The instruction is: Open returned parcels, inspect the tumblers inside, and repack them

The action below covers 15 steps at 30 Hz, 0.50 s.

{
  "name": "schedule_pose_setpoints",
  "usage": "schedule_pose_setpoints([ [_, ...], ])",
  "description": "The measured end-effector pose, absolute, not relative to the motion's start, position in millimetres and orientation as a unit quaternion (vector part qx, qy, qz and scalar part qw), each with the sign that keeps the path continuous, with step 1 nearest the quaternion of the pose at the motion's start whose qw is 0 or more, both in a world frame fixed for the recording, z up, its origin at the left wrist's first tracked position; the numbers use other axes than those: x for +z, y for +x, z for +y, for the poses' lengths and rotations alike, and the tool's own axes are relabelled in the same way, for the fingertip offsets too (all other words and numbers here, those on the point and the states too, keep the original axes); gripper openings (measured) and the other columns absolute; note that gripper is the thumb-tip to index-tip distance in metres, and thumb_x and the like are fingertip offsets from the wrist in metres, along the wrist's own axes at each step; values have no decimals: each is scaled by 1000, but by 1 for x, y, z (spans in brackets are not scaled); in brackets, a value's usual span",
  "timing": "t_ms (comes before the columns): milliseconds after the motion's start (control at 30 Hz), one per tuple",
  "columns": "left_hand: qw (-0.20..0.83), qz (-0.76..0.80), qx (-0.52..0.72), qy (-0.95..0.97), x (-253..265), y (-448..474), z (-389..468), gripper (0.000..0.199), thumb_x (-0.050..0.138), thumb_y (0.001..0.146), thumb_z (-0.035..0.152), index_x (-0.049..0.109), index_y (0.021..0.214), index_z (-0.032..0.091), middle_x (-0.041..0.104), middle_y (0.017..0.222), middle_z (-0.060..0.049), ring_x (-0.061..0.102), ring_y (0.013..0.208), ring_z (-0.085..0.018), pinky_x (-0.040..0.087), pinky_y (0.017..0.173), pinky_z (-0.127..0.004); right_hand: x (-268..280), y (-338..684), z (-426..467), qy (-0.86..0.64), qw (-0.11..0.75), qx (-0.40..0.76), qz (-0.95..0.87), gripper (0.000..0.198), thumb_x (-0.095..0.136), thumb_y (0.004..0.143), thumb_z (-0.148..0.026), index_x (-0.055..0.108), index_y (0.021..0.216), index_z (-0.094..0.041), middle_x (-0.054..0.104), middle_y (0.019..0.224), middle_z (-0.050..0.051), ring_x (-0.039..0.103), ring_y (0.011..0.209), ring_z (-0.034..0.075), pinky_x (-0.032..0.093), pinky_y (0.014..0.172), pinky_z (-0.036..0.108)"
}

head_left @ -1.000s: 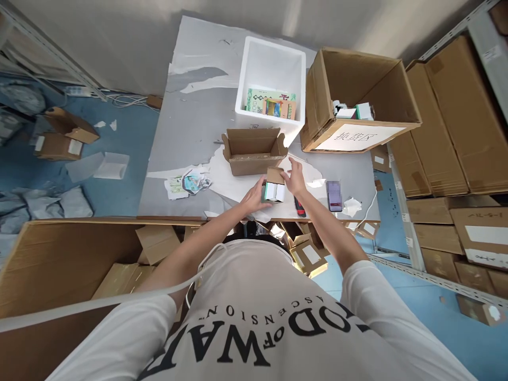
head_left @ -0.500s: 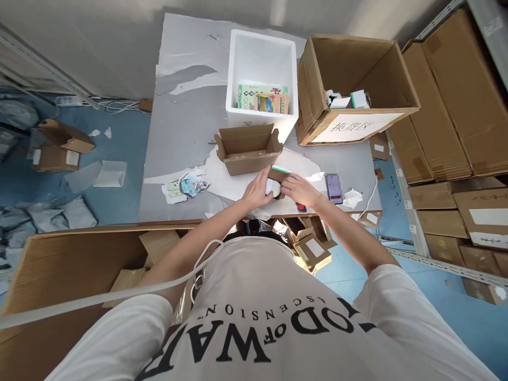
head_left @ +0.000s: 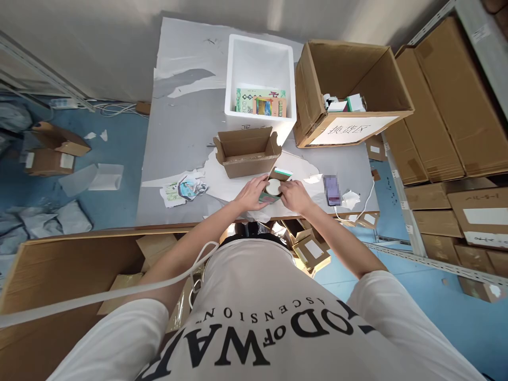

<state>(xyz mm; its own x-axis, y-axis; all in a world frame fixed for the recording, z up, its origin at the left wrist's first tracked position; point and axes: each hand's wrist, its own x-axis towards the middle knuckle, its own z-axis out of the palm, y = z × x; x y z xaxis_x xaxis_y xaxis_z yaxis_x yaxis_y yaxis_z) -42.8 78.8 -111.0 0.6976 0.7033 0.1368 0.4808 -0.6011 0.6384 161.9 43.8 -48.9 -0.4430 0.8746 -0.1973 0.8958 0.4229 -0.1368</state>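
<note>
Near the front edge of the table, a small green-and-white carton [head_left: 269, 198] stands open between my hands, its flap raised at the back. A round white-lidded jar [head_left: 273, 187] sits in its opening. My left hand [head_left: 253, 193] is closed around the carton's left side. My right hand [head_left: 295, 196] has its fingers bent against the right side of the carton, close to the jar; its fingertips are partly hidden. Just behind stands an open brown cardboard box [head_left: 250, 168].
A white foam box [head_left: 261, 63] holding printed packs and a large carton [head_left: 353, 129] with small boxes stand at the back. A phone [head_left: 332, 190] and crumpled paper [head_left: 351, 199] lie right, a crumpled wrapper [head_left: 190, 187] left. A white cable [head_left: 166, 283] crosses my left arm.
The jar has gone from tilted in my hands to sitting lid-up in the carton's opening. The carton now faces upward, and both hands have shifted slightly down and apart around it.
</note>
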Motion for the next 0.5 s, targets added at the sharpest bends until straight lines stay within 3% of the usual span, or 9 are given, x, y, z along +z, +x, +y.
schedule_pose_setpoints([
  [133, 321, 396, 216, 833, -123, -28, 82, 65, 79, 64, 40, 51, 117, 15, 56, 122, -17, 52, 117, -34, 43, 100, -49, -44, 130, 50, 644, 77, -77, 758, 35, 57, 88, -42, 63, 102, -11, 70, 98, 20, 58, 100, 34, 35, 86, 45],
  [233, 338, 420, 246, 805, -135, -21, 80, 94, 84, 54, 34, 40, 133, 12, 50, 130, -20, 47, 124, -38, 39, 104, -54, -42, 113, 57, 673, 129, -81, 724, 47, 60, 84, -53, 62, 105, -11, 70, 95, 20, 54, 105, 34, 33, 88, 45],
  [333, 410, 392, 274, 777, -149, -22, 78, 114, 86, 52, 32, 24, 146, 12, 39, 144, -23, 41, 133, -39, 37, 109, -53, -40, 102, 65, 688, 178, -91, 697, 51, 64, 80, -50, 60, 109, -9, 70, 99, 21, 51, 109, 35, 29, 91, 46],
  [500, 464, 392, 294, 738, -160, -28, 76, 110, 83, 58, 34, 25, 149, 14, 40, 147, -22, 44, 134, -38, 39, 109, -51, -38, 99, 67, 684, 182, -100, 699, 53, 70, 71, -42, 58, 111, -10, 68, 105, 22, 50, 110, 37, 26, 92, 46],
])
